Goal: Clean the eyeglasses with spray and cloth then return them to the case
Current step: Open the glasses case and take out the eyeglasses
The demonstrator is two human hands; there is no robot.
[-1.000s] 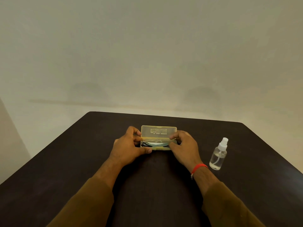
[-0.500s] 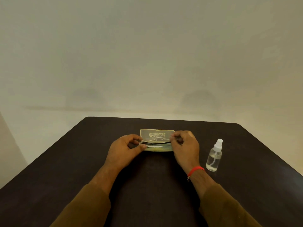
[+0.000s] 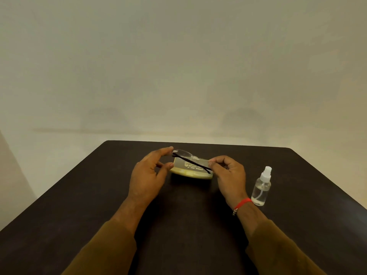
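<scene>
currently, removal step: right hand point(image 3: 230, 173) is pinching the eyeglasses point(image 3: 184, 154) above the case point(image 3: 190, 171); left hand point(image 3: 147, 175), seemingly uncurled, is touching their other end. next move is requiring the spray bottle point(image 3: 261, 187).

Plain indoor room, perhaps a home, dark table point(image 3: 89, 205), bare cream wall point(image 3: 178, 66)
</scene>
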